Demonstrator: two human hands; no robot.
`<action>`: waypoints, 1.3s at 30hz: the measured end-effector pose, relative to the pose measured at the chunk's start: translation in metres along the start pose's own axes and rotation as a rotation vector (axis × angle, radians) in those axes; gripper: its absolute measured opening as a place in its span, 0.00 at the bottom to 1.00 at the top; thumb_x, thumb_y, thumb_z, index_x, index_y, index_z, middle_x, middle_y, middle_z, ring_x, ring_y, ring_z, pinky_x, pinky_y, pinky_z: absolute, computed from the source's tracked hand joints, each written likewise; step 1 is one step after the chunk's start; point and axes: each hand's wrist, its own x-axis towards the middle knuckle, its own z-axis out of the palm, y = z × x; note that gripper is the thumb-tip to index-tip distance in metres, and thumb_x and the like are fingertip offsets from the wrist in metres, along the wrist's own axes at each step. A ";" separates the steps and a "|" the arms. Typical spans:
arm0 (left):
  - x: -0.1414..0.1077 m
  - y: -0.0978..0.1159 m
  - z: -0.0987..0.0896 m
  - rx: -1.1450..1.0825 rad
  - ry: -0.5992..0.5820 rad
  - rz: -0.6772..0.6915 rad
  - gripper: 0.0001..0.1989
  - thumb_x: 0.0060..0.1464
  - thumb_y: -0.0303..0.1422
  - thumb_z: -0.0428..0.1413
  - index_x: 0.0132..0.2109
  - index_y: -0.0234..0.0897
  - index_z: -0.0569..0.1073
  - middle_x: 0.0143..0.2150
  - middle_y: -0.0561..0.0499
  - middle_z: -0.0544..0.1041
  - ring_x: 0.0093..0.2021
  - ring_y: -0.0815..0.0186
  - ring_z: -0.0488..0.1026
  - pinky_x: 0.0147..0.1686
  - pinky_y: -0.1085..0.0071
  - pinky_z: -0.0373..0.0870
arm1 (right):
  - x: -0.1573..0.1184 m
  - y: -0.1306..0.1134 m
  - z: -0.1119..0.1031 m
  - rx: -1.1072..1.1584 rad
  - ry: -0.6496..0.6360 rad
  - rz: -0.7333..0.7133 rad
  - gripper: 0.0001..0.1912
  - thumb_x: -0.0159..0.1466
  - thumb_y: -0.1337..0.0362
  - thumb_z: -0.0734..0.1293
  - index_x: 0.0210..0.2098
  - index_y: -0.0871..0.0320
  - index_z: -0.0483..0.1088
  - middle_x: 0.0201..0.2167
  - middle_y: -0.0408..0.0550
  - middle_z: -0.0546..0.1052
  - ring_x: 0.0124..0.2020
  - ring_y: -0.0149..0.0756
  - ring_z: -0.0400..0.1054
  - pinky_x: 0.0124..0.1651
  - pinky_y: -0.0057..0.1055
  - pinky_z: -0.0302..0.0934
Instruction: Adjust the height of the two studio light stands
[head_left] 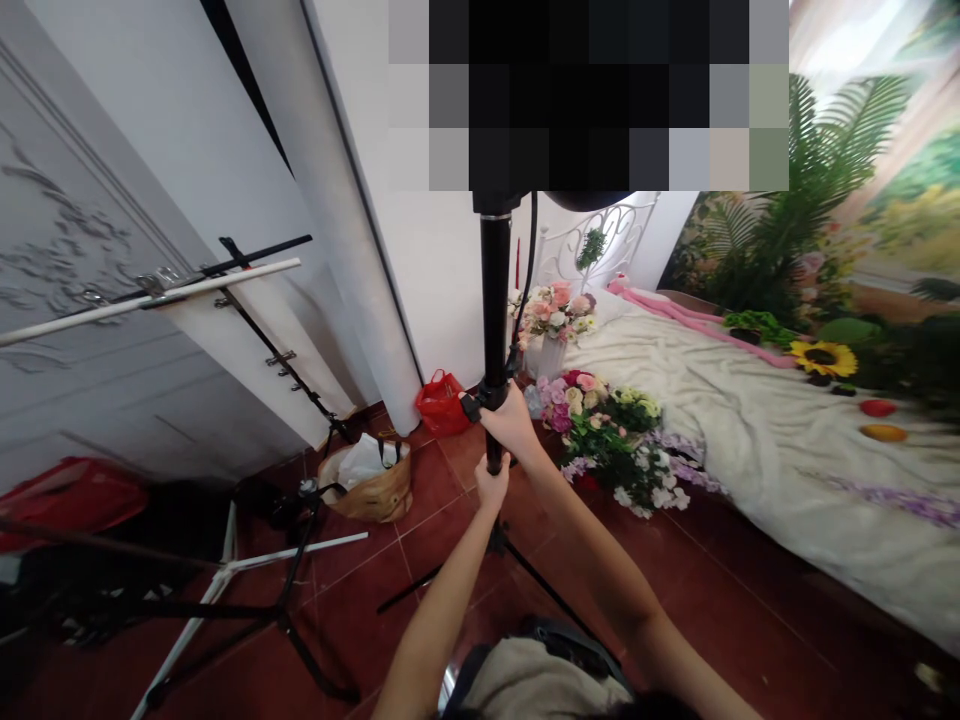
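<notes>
Right in front of me stands a black light stand (495,290), upright, with its legs spread on the floor. My left hand (492,482) is wrapped around its lower pole. Higher up, my right hand (511,425) is closed on the pole at the collar, beside a black clamp knob (471,406). A black cable (532,270) hangs along the pole's right side. What sits on top of the stand is mostly hidden by blurred blocks; a dark rounded edge shows below them.
A bed with a cream blanket (742,430) lies to the right, with bunches of flowers (585,410) by its near corner. A red bag (442,403) and a woven basket (375,485) stand on the tiled floor. At left are other stand legs (225,572) and a white crossbar (150,300).
</notes>
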 end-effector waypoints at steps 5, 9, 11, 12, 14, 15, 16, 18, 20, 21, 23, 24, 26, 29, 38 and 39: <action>0.001 -0.004 0.004 -0.001 0.083 -0.015 0.07 0.38 0.34 0.58 0.25 0.34 0.71 0.22 0.49 0.73 0.27 0.63 0.71 0.27 0.72 0.66 | -0.008 0.004 -0.016 0.007 -0.109 -0.087 0.24 0.52 0.57 0.69 0.45 0.58 0.60 0.37 0.48 0.74 0.38 0.38 0.70 0.41 0.34 0.64; 0.002 -0.008 0.007 -0.016 0.088 0.009 0.08 0.40 0.35 0.58 0.25 0.34 0.71 0.25 0.48 0.74 0.27 0.65 0.71 0.27 0.73 0.66 | -0.043 0.041 -0.047 -0.049 -0.166 -0.203 0.24 0.59 0.58 0.65 0.53 0.55 0.56 0.50 0.53 0.69 0.50 0.39 0.66 0.52 0.38 0.62; 0.002 -0.011 0.008 -0.013 0.086 0.026 0.09 0.41 0.37 0.58 0.25 0.34 0.71 0.25 0.48 0.74 0.27 0.65 0.71 0.27 0.73 0.66 | -0.070 0.075 -0.063 -0.175 -0.208 -0.231 0.19 0.63 0.59 0.61 0.52 0.55 0.59 0.51 0.54 0.68 0.54 0.39 0.63 0.56 0.41 0.58; 0.002 -0.012 0.008 -0.012 0.087 0.029 0.10 0.41 0.37 0.58 0.25 0.34 0.71 0.24 0.49 0.74 0.26 0.66 0.71 0.26 0.73 0.66 | -0.084 0.093 -0.069 -0.232 -0.256 -0.229 0.16 0.64 0.60 0.59 0.52 0.55 0.61 0.52 0.54 0.68 0.55 0.40 0.61 0.58 0.43 0.56; 0.003 -0.014 0.010 -0.005 0.099 0.022 0.11 0.42 0.39 0.58 0.25 0.34 0.70 0.23 0.49 0.73 0.25 0.67 0.70 0.25 0.73 0.65 | -0.109 0.128 -0.078 -0.321 -0.365 -0.232 0.14 0.66 0.62 0.56 0.50 0.54 0.63 0.55 0.53 0.66 0.57 0.40 0.59 0.59 0.45 0.55; 0.003 -0.015 0.011 -0.001 0.109 0.014 0.12 0.42 0.39 0.58 0.24 0.34 0.70 0.23 0.50 0.73 0.24 0.67 0.69 0.25 0.73 0.65 | -0.118 0.144 -0.080 -0.355 -0.409 -0.229 0.15 0.66 0.62 0.55 0.51 0.54 0.63 0.57 0.53 0.64 0.59 0.41 0.57 0.60 0.46 0.54; 0.003 -0.015 0.011 0.004 0.120 0.008 0.12 0.42 0.39 0.58 0.24 0.34 0.70 0.23 0.50 0.72 0.24 0.67 0.69 0.25 0.73 0.65 | -0.124 0.156 -0.080 -0.380 -0.435 -0.221 0.17 0.66 0.63 0.54 0.54 0.54 0.61 0.59 0.53 0.62 0.61 0.41 0.54 0.61 0.47 0.52; 0.002 -0.014 0.012 0.017 0.133 0.005 0.12 0.42 0.39 0.58 0.24 0.34 0.70 0.22 0.49 0.73 0.24 0.66 0.70 0.24 0.73 0.65 | -0.128 0.174 -0.077 -0.405 -0.460 -0.198 0.22 0.67 0.63 0.53 0.60 0.54 0.54 0.61 0.52 0.60 0.64 0.41 0.49 0.62 0.48 0.50; 0.002 -0.013 0.012 0.033 0.133 0.013 0.12 0.42 0.39 0.58 0.24 0.33 0.70 0.22 0.49 0.72 0.25 0.65 0.71 0.25 0.73 0.66 | -0.124 0.185 -0.071 -0.406 -0.463 -0.177 0.25 0.67 0.64 0.52 0.63 0.53 0.49 0.61 0.52 0.59 0.64 0.41 0.47 0.62 0.48 0.49; 0.002 -0.012 0.012 0.040 0.131 0.017 0.12 0.42 0.39 0.58 0.24 0.33 0.70 0.21 0.49 0.72 0.25 0.65 0.71 0.25 0.73 0.66 | -0.120 0.189 -0.068 -0.400 -0.465 -0.170 0.25 0.67 0.63 0.52 0.63 0.53 0.49 0.61 0.52 0.59 0.64 0.41 0.47 0.63 0.48 0.48; 0.001 -0.012 0.012 0.048 0.130 0.019 0.12 0.42 0.39 0.58 0.24 0.33 0.71 0.20 0.49 0.72 0.25 0.65 0.72 0.24 0.73 0.66 | -0.111 0.196 -0.062 -0.373 -0.463 -0.158 0.23 0.67 0.62 0.52 0.60 0.54 0.54 0.61 0.52 0.60 0.64 0.41 0.48 0.63 0.47 0.47; 0.001 -0.012 0.011 0.046 0.129 0.016 0.12 0.42 0.39 0.58 0.24 0.33 0.71 0.20 0.50 0.72 0.25 0.65 0.71 0.24 0.73 0.66 | -0.106 0.199 -0.060 -0.352 -0.457 -0.146 0.21 0.67 0.62 0.52 0.58 0.54 0.57 0.60 0.52 0.62 0.64 0.40 0.50 0.63 0.47 0.48; 0.001 -0.013 0.011 0.038 0.134 0.005 0.12 0.42 0.39 0.58 0.24 0.33 0.71 0.20 0.50 0.71 0.24 0.65 0.71 0.23 0.73 0.66 | -0.099 0.205 -0.058 -0.289 -0.435 -0.110 0.18 0.67 0.61 0.52 0.52 0.55 0.62 0.56 0.53 0.66 0.62 0.40 0.54 0.62 0.45 0.49; 0.001 -0.014 0.011 0.040 0.129 0.004 0.13 0.42 0.40 0.58 0.24 0.33 0.71 0.19 0.50 0.71 0.23 0.66 0.70 0.23 0.73 0.65 | -0.093 0.211 -0.058 -0.161 -0.385 -0.014 0.15 0.67 0.59 0.52 0.47 0.55 0.63 0.49 0.53 0.71 0.56 0.38 0.62 0.58 0.41 0.54; -0.005 0.002 0.014 0.029 0.187 -0.034 0.12 0.39 0.39 0.59 0.22 0.33 0.71 0.21 0.49 0.73 0.24 0.65 0.71 0.22 0.73 0.65 | -0.097 0.223 -0.028 -0.003 -0.093 0.155 0.14 0.65 0.53 0.54 0.43 0.56 0.60 0.38 0.49 0.71 0.40 0.34 0.68 0.46 0.31 0.62; -0.005 0.004 0.015 0.022 0.200 -0.050 0.12 0.38 0.39 0.59 0.22 0.34 0.70 0.20 0.49 0.72 0.24 0.64 0.71 0.22 0.73 0.65 | -0.098 0.224 -0.024 -0.032 -0.055 0.178 0.15 0.64 0.53 0.54 0.42 0.56 0.59 0.36 0.48 0.71 0.38 0.34 0.68 0.44 0.30 0.62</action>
